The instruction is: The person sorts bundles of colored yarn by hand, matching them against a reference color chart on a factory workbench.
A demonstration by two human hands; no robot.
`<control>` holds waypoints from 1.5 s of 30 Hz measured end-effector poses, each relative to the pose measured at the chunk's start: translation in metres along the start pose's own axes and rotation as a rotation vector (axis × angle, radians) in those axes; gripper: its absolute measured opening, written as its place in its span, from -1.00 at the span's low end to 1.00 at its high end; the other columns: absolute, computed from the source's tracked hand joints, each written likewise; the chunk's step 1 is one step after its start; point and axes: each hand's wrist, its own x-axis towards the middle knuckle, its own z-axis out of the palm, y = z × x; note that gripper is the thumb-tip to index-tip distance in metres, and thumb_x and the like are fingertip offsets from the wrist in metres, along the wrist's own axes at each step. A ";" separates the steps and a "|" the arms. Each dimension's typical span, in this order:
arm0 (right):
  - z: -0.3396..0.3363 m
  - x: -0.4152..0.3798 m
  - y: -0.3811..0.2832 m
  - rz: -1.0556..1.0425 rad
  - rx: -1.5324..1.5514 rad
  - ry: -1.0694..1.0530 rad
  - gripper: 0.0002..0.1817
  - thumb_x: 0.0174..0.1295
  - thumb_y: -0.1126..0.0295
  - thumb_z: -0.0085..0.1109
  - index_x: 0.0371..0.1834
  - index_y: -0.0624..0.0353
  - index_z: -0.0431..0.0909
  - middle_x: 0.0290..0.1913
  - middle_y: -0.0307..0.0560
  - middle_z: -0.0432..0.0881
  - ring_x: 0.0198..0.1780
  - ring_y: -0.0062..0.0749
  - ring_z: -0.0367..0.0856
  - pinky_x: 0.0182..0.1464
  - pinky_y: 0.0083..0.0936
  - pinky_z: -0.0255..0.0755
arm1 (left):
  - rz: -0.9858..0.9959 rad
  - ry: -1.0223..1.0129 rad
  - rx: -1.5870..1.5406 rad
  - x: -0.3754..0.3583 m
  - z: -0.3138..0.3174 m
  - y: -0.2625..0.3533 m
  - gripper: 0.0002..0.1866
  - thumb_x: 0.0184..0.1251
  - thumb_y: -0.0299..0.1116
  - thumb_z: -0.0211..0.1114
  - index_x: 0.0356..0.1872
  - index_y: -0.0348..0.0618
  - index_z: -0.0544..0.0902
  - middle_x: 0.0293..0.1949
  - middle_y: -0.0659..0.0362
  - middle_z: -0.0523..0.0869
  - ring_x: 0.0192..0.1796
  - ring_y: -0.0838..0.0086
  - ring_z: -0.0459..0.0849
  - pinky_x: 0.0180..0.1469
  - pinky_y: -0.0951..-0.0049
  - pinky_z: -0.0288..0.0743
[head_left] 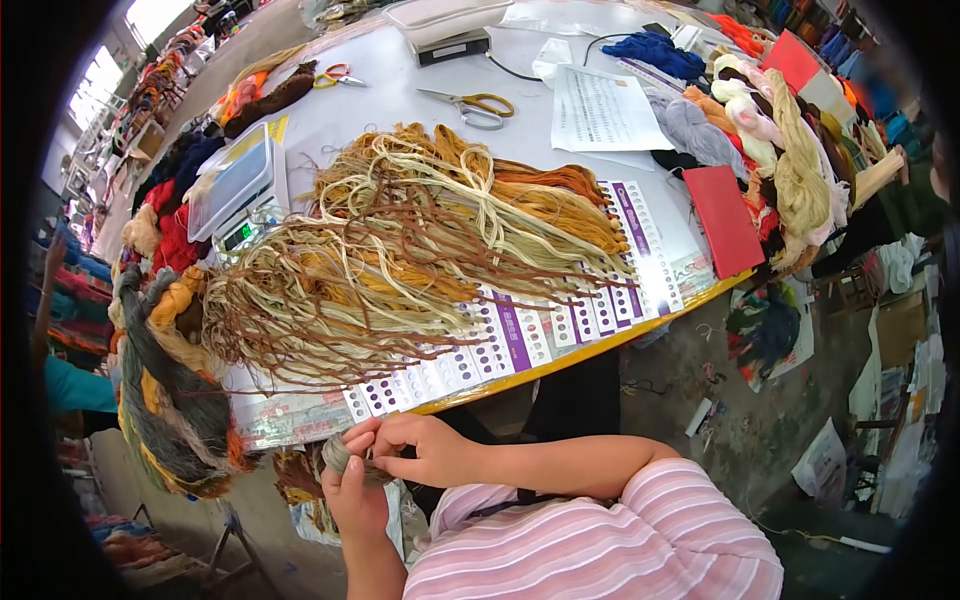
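Two hands, left hand and right hand, pinch one grey skein.

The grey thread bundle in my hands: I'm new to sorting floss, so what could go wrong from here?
1. The grey thread bundle, pinched between your left hand and right hand off the table edge, could slip and drop.
2. The loose brown and tan strands overlap heavily on the punched thread cards; they may tangle or get pulled out.

Dense thread bundles over punched cards; bare tabletop beyond.
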 end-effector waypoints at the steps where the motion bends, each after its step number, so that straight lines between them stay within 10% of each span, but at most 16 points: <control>1: 0.001 0.000 0.002 0.057 0.064 -0.014 -0.91 0.13 0.44 0.22 -0.37 0.21 0.55 -0.41 -0.13 0.58 -0.33 -0.37 0.54 -0.25 -0.46 0.42 | 0.010 0.024 0.028 0.000 0.000 0.002 -0.71 0.33 -0.40 0.14 -0.03 -0.40 0.59 0.07 -0.08 0.57 0.10 0.24 0.56 0.19 0.23 0.40; 11: -0.001 0.000 -0.003 0.188 0.133 -0.080 -0.87 0.21 0.39 0.20 -0.32 0.22 0.55 -0.46 -0.23 0.57 -0.40 -0.61 0.48 -0.36 -0.57 0.36 | 0.000 0.070 0.281 0.004 -0.018 0.011 -0.68 0.15 -0.63 0.30 -0.02 -0.39 0.62 -0.26 0.18 0.63 -0.21 0.54 0.58 -0.09 0.53 0.44; 45: -0.009 -0.008 -0.007 0.342 0.087 -0.035 -0.92 0.17 0.54 0.22 -0.32 0.32 0.63 -0.35 -0.14 0.70 -0.27 -0.56 0.64 -0.14 -0.62 0.47 | -0.181 -0.127 0.266 0.011 -0.007 0.019 -0.61 0.27 -0.48 0.28 0.14 -0.26 0.56 -0.28 0.28 0.65 -0.29 0.68 0.58 -0.20 0.61 0.51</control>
